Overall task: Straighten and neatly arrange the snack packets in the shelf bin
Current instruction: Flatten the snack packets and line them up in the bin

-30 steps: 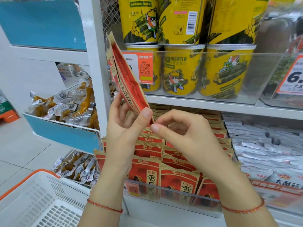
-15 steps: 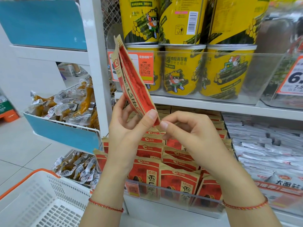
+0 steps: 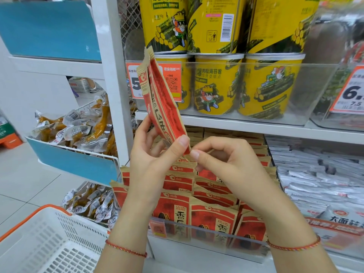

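The left hand (image 3: 155, 154) pinches two red snack packets (image 3: 160, 99) by their lower corner above the shelf bin (image 3: 206, 236), tops tilted toward 11 o'clock; they stand slightly steeper and higher than a second ago. The right hand (image 3: 226, 164), at 3 o'clock, pinches the same corner with curled fingers, as before.

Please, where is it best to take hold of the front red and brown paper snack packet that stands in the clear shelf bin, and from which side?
Probably pinch the flat brown top seal of the front red and brown paper snack packet from above. It stands upright, and the clear shelf bin front wall covers its lower part.
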Tool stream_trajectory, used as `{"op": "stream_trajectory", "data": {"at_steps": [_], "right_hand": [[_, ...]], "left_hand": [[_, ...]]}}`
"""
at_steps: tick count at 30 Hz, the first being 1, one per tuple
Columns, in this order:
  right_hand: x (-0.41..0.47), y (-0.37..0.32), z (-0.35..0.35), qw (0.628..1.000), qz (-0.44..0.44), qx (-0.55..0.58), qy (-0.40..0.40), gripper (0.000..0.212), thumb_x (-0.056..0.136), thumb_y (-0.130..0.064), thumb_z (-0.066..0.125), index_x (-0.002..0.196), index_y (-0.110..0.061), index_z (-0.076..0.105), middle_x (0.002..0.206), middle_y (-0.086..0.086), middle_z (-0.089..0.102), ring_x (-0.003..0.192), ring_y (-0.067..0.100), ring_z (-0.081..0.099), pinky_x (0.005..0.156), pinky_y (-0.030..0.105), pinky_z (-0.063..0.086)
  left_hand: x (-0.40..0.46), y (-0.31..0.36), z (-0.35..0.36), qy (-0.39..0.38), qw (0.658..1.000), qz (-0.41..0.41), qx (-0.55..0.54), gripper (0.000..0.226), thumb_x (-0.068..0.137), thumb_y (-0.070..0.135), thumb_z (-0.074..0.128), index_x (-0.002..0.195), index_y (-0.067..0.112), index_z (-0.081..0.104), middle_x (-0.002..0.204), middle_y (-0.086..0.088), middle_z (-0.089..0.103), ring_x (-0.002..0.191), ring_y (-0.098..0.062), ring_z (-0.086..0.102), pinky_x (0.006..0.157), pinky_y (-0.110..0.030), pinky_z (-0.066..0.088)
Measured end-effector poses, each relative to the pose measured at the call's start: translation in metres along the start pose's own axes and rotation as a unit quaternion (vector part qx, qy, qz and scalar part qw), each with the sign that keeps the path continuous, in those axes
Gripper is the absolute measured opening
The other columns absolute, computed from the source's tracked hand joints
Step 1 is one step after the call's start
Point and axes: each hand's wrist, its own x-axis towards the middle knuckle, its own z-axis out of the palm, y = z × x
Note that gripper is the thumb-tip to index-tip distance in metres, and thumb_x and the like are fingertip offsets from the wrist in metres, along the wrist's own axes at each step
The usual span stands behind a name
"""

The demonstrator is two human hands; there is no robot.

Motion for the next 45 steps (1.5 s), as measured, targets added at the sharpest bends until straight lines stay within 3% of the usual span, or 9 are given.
{"op": "stream_trajectory", "data": {"at_steps": [5,10,17,21,23,27,36,40,45], "right_hand": [[0.004,0.001,-0.007,0.991,0.041,0.119,0.051,0.012,0.09,-0.016,0.061,0.093,-0.018,0.072,0.088,-0.004,0.075,0.085,0.01,0.07,0.075,0.026,0.057],[0.005,0.0,-0.014,0.973,0.054,0.191,0.121,0.032,0.079,-0.035,0.062,0.107,-0.02,0.069,0.098,-0.002,0.075,0.093,0.012,0.07,0.076,0.026,0.058],[0.005,0.001,-0.012,0.97,0.058,0.181,0.151,0.016,0.085,-0.025,0.062,0.098,-0.022,0.07,0.087,-0.006,0.075,0.08,0.006,0.07,0.07,0.024,0.058],[0.003,-0.003,-0.017,0.965,0.039,0.219,0.141,0.027,0.083,-0.041,0.062,0.103,-0.024,0.07,0.1,-0.003,0.074,0.096,0.01,0.069,0.078,0.025,0.055],[0.001,-0.005,-0.023,0.965,0.025,0.233,0.117,0.038,0.083,-0.043,0.064,0.118,-0.027,0.063,0.115,-0.006,0.07,0.111,0.006,0.063,0.09,0.027,0.053],[0.0,-0.004,-0.033,0.968,0.004,0.245,0.061,0.069,0.07,-0.025,0.078,0.134,-0.023,0.051,0.122,-0.003,0.067,0.117,0.008,0.059,0.093,0.024,0.049],[-0.005,-0.004,-0.042,0.94,-0.05,0.315,0.121,0.025,0.063,-0.021,0.069,0.088,-0.016,0.07,0.083,-0.001,0.074,0.075,0.013,0.07,0.064,0.025,0.055],[-0.005,-0.003,-0.048,0.944,-0.066,0.251,0.203,0.025,0.069,-0.02,0.067,0.094,-0.016,0.068,0.082,-0.004,0.075,0.075,0.01,0.069,0.063,0.023,0.055],[-0.005,0.005,-0.052,0.956,-0.072,0.144,0.247,0.016,0.078,-0.015,0.066,0.093,-0.019,0.068,0.085,-0.009,0.075,0.084,0.009,0.069,0.079,0.031,0.057]], "left_hand": [[-0.005,-0.001,0.005,0.052,0.98,0.085,0.169,0.082,0.061,0.045,0.084,0.127,0.042,0.036,0.119,0.029,0.054,0.115,0.008,0.053,0.093,-0.012,0.044],[-0.008,-0.01,0.007,0.041,0.942,0.142,0.302,0.085,0.063,0.047,0.081,0.131,0.043,0.031,0.122,0.024,0.046,0.12,0.002,0.047,0.102,-0.034,0.045],[-0.008,-0.015,0.009,0.019,0.925,0.174,0.337,0.085,0.066,0.05,0.077,0.136,0.037,0.03,0.122,0.026,0.038,0.12,0.01,0.04,0.102,-0.027,0.042],[-0.01,-0.004,0.007,-0.037,0.973,0.088,0.21,0.077,0.066,0.053,0.074,0.132,0.051,0.035,0.133,0.019,0.049,0.123,-0.003,0.05,0.1,-0.025,0.045],[-0.008,0.002,0.002,-0.124,0.99,0.008,0.06,0.081,0.065,0.047,0.075,0.14,0.036,0.045,0.127,0.009,0.061,0.11,-0.007,0.061,0.094,-0.028,0.049],[-0.006,0.005,-0.004,-0.273,0.953,-0.07,-0.108,0.064,0.072,0.053,0.075,0.124,0.018,0.067,0.117,-0.006,0.068,0.109,-0.029,0.058,0.099,-0.048,0.044],[-0.008,0.005,0.002,-0.305,0.924,-0.12,-0.196,0.04,0.08,0.05,0.068,0.112,0.026,0.074,0.112,0.003,0.072,0.104,-0.018,0.065,0.092,-0.039,0.051],[-0.004,-0.003,0.004,-0.11,0.988,-0.085,0.059,0.024,0.097,0.032,0.054,0.108,0.024,0.074,0.103,0.009,0.074,0.105,-0.01,0.066,0.093,-0.029,0.049],[-0.004,-0.009,0.002,-0.113,0.935,-0.081,0.325,0.025,0.095,0.02,0.055,0.091,0.038,0.07,0.092,0.017,0.07,0.076,0.009,0.058,0.076,-0.01,0.044]]}}
